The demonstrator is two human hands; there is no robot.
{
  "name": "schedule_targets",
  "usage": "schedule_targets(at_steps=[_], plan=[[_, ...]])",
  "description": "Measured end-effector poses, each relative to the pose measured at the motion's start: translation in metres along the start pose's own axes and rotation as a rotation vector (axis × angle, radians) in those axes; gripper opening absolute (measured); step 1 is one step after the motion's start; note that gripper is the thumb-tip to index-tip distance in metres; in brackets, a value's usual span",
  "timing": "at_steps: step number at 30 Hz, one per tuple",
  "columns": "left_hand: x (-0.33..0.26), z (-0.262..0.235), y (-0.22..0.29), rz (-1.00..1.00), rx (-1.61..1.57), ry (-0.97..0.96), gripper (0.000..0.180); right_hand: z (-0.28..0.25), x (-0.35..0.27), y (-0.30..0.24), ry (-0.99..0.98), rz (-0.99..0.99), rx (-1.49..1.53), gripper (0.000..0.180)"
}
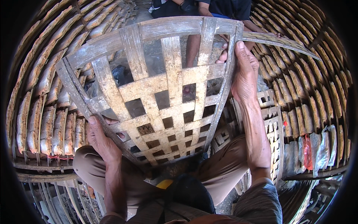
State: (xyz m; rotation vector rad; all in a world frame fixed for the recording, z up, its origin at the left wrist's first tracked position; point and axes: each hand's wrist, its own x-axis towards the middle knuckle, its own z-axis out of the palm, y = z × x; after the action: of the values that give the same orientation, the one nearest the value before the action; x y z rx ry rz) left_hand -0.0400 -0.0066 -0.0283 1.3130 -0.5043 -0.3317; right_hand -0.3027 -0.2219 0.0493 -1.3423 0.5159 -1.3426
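Observation:
A large woven bamboo panel (199, 75) stands tilted between my knees, its open lattice of flat pale slats framed by darker, weathered strips. The gaps widen toward its far edge and tighten near the bottom. My left hand (104, 143) grips the left frame strip, thumb on the near face and fingertips showing through the gaps behind it. Higher up, my right hand (245, 74) is closed around the right frame strip close to the far corner, thumb lying along it. The panel's lower end reaches down between my legs, where it is dark.
Curved racks hold many brownish rough-edged slabs (48, 127) on both sides. Other lattice panels (274, 127) lean by my right forearm. Clear and red plastic pieces (308, 151) hang at right. Beyond the panel sits another person (233, 9), near a long narrow woven strip (279, 40).

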Motion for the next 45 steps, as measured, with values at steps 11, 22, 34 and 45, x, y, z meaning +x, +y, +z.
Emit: schedule_targets(at_steps=[11, 22, 34, 45], plan=[[-0.001, -0.003, 0.0, 0.026, 0.019, -0.015, 0.053, 0.007, -0.004, -0.008, -0.028, -0.064, -0.01, 0.039], [-0.001, -0.005, 0.002, 0.075, 0.015, -0.009, 0.053, 0.001, 0.0, -0.007, -0.038, -0.07, 0.004, 0.034], [-0.014, -0.004, -0.008, 0.206, 0.046, -0.069, 0.051, 0.002, -0.004, 0.003, 0.191, -0.535, -0.989, 0.061], [-0.014, -0.005, -0.011, 0.254, 0.069, -0.009, 0.049, -0.002, -0.004, 0.004, 0.2, -0.453, -0.861, 0.053]])
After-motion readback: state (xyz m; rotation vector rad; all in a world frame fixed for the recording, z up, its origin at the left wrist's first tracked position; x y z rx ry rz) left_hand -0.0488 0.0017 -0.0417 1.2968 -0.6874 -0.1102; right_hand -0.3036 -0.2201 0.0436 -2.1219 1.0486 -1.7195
